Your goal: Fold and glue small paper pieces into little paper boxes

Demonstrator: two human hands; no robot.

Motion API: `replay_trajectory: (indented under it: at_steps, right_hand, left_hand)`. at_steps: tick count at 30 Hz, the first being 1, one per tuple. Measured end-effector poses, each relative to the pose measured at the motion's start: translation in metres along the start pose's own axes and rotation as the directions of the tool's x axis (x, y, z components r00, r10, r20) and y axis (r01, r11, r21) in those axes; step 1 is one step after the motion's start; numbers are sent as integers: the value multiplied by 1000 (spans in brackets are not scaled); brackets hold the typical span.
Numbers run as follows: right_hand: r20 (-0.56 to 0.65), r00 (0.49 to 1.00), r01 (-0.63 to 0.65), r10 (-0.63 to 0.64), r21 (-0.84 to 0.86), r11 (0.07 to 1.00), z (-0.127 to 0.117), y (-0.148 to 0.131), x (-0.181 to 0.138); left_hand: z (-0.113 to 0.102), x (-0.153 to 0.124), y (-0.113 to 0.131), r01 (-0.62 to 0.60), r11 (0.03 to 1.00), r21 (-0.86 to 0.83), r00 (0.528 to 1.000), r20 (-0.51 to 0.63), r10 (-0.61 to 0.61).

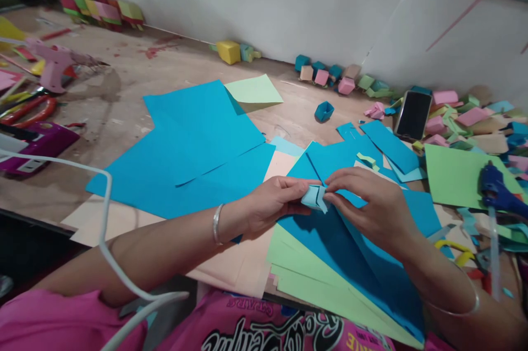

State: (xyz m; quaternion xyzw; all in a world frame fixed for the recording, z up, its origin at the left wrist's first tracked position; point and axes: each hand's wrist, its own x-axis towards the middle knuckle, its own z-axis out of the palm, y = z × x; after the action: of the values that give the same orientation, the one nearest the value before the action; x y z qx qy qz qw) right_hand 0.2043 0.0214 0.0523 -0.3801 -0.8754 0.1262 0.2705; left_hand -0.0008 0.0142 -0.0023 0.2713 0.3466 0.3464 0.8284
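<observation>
Both hands meet over the middle of the wooden table (124, 81). My left hand (274, 202) and my right hand (371, 208) pinch a small light-blue folded paper piece (314, 197) between their fingertips. The piece hangs just above a fan of blue paper sheets (363, 263) lying on green sheets (313, 279). A silver bangle sits on each wrist.
Large blue sheets (193, 147) cover the table's centre. A small blue paper box (324, 111) and several coloured paper cubes (330, 76) line the wall. A phone (413, 114) lies at right, near a blue glue gun (497, 191). A pink glue gun (55, 65) and a white cord (103, 197) are at left.
</observation>
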Motion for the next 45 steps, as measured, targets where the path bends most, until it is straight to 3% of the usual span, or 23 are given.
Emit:
replay_trajectory:
  at_steps: [3, 9, 15, 19, 26, 31, 36, 40, 45]
  right_hand:
    - [16, 1000, -24, 25, -49, 998, 4, 1, 0]
    - [125, 992, 55, -29, -212, 976, 14, 6, -4]
    - [71, 997, 60, -33, -425, 903, 19, 1, -9]
    - [82, 997, 21, 10, -368, 930, 17, 0, -10]
    - [28, 997, 75, -70, -342, 937, 18, 2, -8]
    - [137, 990, -1, 39, -268, 963, 22, 5, -8]
    - [154, 988, 51, -10, -265, 963, 22, 2, -8]
    - [73, 997, 57, -38, -285, 957, 23, 1, -9]
    - [66, 997, 48, -30, -283, 958, 26, 6, -10]
  left_hand:
    - [1, -2, 0, 6, 999, 47, 1000, 8, -6]
    - [3, -1, 0, 12, 995, 99, 1000, -19, -11]
    - [5, -2, 0, 48, 988, 146, 999, -15, -46]
    - [6, -3, 1, 53, 983, 178, 999, -10, -52]
    - [4, -1, 0, 30, 990, 140, 999, 28, -34]
    - [5, -4, 0, 34, 981, 193, 999, -19, -31]
    - [4, -5, -2, 9, 966, 258, 1000, 2, -10]
    - [4, -4, -2, -5, 982, 191, 999, 36, -2]
    - [4, -4, -3, 28, 995, 93, 996, 83, -36]
